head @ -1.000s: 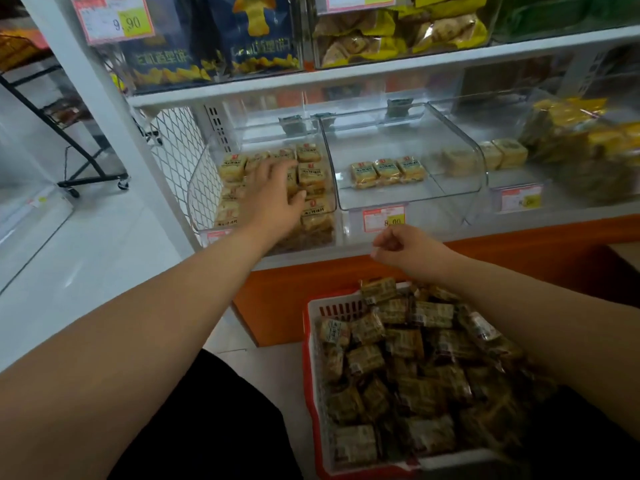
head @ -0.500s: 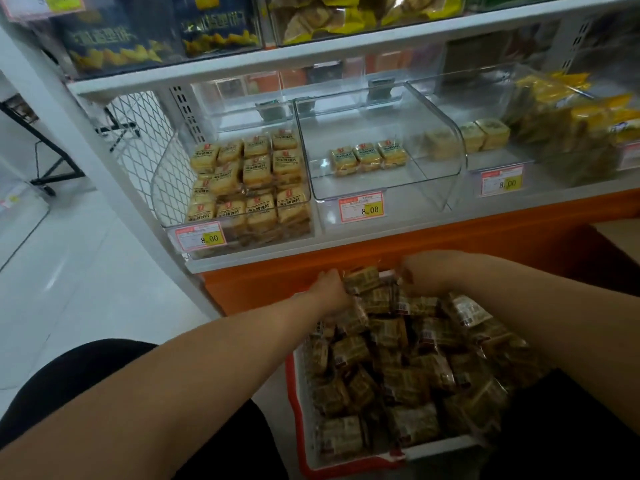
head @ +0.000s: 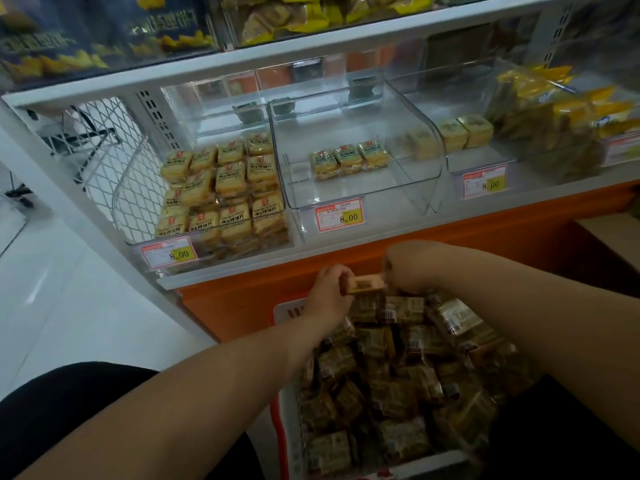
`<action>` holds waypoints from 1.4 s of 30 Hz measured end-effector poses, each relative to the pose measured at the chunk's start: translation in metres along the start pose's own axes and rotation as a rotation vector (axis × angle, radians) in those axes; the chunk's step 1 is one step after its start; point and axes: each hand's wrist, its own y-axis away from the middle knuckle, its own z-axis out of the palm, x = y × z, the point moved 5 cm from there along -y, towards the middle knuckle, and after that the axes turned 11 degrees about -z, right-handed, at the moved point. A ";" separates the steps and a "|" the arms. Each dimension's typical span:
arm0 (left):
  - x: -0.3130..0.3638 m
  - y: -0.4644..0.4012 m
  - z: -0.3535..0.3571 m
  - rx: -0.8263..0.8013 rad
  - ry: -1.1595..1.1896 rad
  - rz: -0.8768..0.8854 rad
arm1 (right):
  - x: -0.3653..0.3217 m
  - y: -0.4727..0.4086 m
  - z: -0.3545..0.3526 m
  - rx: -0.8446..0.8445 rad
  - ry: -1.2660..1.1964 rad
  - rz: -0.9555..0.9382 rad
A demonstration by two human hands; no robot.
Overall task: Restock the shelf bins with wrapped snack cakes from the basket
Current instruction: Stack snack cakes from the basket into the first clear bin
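A red and white basket [head: 284, 317] in front of me is heaped with several wrapped snack cakes [head: 398, 382]. My left hand [head: 329, 292] and my right hand [head: 412, 266] are at the basket's far end and hold one wrapped cake [head: 367, 284] between them, just above the pile. On the shelf the left clear bin [head: 214, 251] is nearly full of yellow wrapped cakes [head: 225, 188]. The middle clear bin [head: 415, 188] holds three cakes [head: 348, 157] in a row.
A third bin [head: 491, 157] at the right holds a few square cakes [head: 464, 131], beside yellow packs [head: 568, 116]. Price tags reading 8.00 [head: 339, 214] hang on the bin fronts. An orange shelf base [head: 242, 299] stands behind the basket. White floor [head: 52, 289] lies at the left.
My left hand left the left bin and came down to the basket. Both hands now hold one cake above the pile. The view has tilted down.
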 end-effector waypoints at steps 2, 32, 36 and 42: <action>0.016 0.017 -0.013 0.007 -0.065 0.152 | 0.004 -0.001 -0.013 0.201 -0.144 -0.049; 0.101 0.061 -0.215 0.269 -0.726 0.284 | -0.108 -0.015 -0.069 0.499 -1.244 -0.337; 0.107 0.052 -0.229 0.216 -0.711 0.237 | -0.115 -0.019 -0.080 0.596 -1.136 -0.384; 0.108 0.033 -0.261 0.198 -0.653 0.254 | -0.117 -0.030 -0.094 0.686 -0.997 -0.444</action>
